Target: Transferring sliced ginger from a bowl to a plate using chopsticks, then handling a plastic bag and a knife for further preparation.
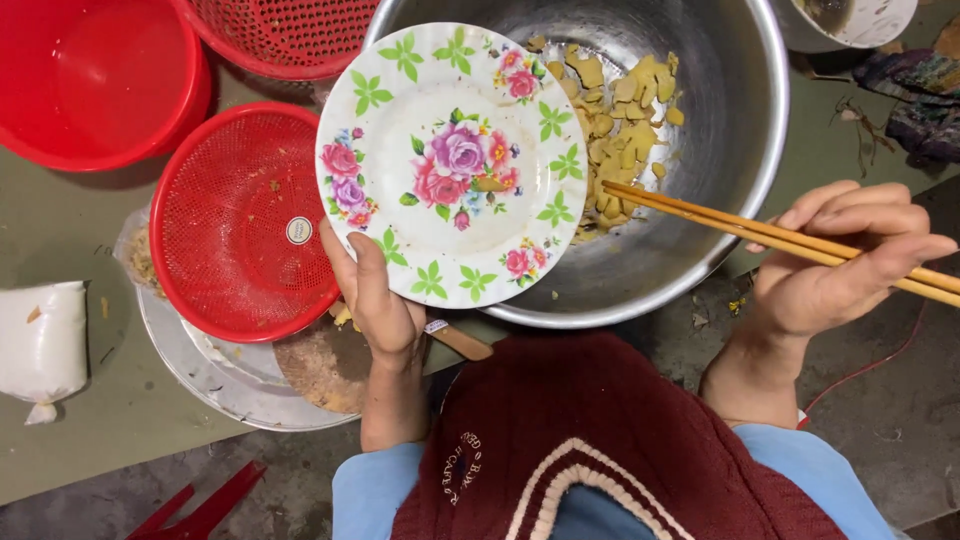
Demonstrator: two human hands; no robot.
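Observation:
My left hand [378, 300] grips the near rim of a white plate [452, 165] with a flower pattern, holding it tilted over the left edge of a large steel bowl [725, 150]. Several pale yellow sliced pieces [620, 130] lie inside the bowl, to the right of the plate. My right hand [840, 255] holds a pair of wooden chopsticks [720, 222] whose tips reach over the bowl's near rim, next to the sliced pieces.
A red mesh strainer [240, 225] sits on a round metal tray [210, 385] at left. A red basin [95, 80] and a red basket [280, 35] stand behind. A white bag [40, 345] lies far left. A white container [850, 20] is at the top right.

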